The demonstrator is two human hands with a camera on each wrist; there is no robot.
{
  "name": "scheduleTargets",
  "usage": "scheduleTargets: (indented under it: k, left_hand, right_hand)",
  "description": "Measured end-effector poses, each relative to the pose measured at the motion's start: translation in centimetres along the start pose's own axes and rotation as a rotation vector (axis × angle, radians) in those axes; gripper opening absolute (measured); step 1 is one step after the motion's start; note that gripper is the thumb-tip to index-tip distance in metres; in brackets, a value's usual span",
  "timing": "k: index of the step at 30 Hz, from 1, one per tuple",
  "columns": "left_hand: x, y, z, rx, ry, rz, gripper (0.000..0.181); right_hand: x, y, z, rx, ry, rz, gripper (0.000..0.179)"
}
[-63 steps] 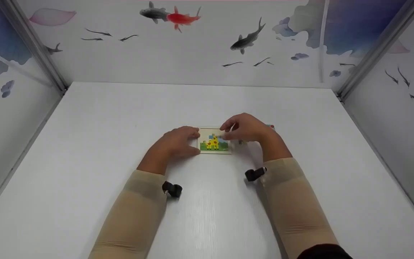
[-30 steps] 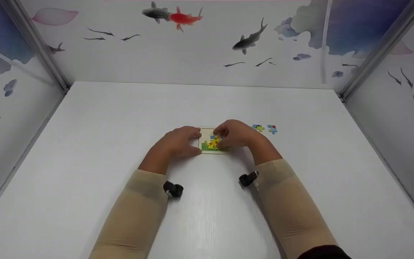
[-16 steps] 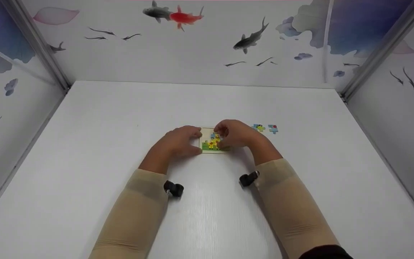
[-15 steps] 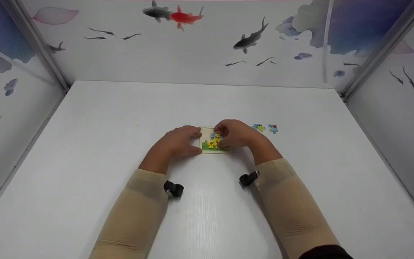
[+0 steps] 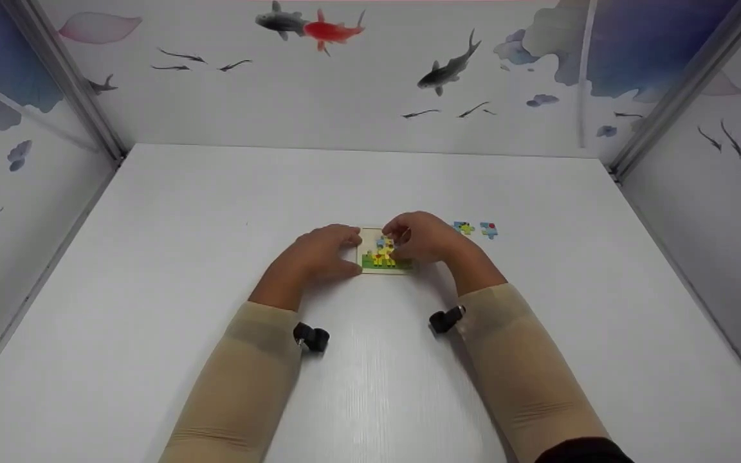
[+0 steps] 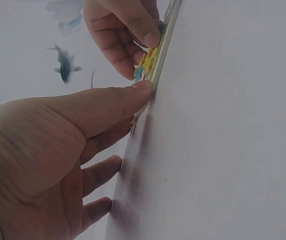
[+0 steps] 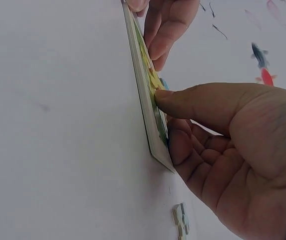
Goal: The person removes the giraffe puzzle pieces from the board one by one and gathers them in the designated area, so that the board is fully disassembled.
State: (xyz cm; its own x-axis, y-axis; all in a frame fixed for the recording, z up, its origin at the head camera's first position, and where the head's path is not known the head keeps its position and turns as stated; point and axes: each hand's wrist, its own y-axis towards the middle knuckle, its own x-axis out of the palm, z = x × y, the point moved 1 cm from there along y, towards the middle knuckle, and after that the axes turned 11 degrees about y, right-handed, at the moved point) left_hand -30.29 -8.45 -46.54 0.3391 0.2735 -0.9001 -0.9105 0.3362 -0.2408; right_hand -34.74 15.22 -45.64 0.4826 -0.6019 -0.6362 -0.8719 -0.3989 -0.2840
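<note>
White printed walls [image 5: 370, 119] on three sides of a white counter [image 5: 248, 186]. From left to right: a metal post [image 5: 68, 83] at the far left corner, a pink petal [image 5: 100, 28], a dark fish [image 5: 278, 22] touching a red fish [image 5: 332, 31], a lone grey fish [image 5: 446, 71], then a second metal post [image 5: 663, 93] at the far right corner.

On the near left, a tan sleeve [image 5: 235, 379] with a black wrist camera [image 5: 311, 338] at its cuff. Just beyond, the left grip [image 5: 319, 254], relaxed rather than clenched, thumb and forefinger touching the left edge of a pale puzzle tray [image 5: 368, 239]. Flat mid-counter between both hands, this tray, with a giraffe puzzle [image 5: 384, 259] partly filling it: green along the near side, yellow and blue in the middle, bare base at far left.

Over the tray's right part, the right grip [image 5: 427, 236], thumb down on the puzzle, fingers curled. Unclear whether pinching a piece or only pressing. Nearer, a second wrist camera [image 5: 447, 319]. To the far right, lying apart, a blue-and-yellow jigsaw piece [image 5: 464, 228] and a red-spotted blue jigsaw piece [image 5: 489, 230]. At near right, another tan sleeve [image 5: 534, 373].
</note>
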Motion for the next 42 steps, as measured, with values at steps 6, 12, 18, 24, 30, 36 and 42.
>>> scheduleTargets:
  k: [6, 12, 18, 24, 30, 36, 42]
  left_hand:
    - [0.0, 0.1, -0.1, -0.001, -0.003, 0.003, 0.062]
    - [0.0, 0.1, 0.0, -0.007, -0.022, -0.005, 0.063]
    - [0.0, 0.0, 0.1, 0.007, -0.015, -0.006, 0.064]
    - [0.1, 0.0, 0.1, 0.009, -0.002, 0.001, 0.063]
    - [-0.1, -0.2, 0.1, 0.007, -0.007, -0.002, 0.063]
    - [-0.2, -0.2, 0.1, -0.007, -0.016, -0.009, 0.064]
    - [0.0, 0.1, 0.0, 0.005, -0.018, -0.011, 0.063]
  right_hand:
    - [-0.3, 0.0, 0.0, 0.03, 0.021, 0.008, 0.041]
    - [-1.6, -0.6, 0.7, 0.046, 0.045, 0.006, 0.04]
    - [-4.1, -1.7, 2.1, 0.058, 0.062, 0.018, 0.04]
    - [-6.7, -3.2, 4.4, 0.112, 0.051, 0.069, 0.041]
    - [-8.8, -4.7, 7.0, 0.152, 0.053, 0.078, 0.044]
    - [-10.0, -5.5, 9.2, 0.158, 0.046, 0.076, 0.047]
    - [-10.1, -5.5, 10.7, 0.152, 0.057, 0.061, 0.049]
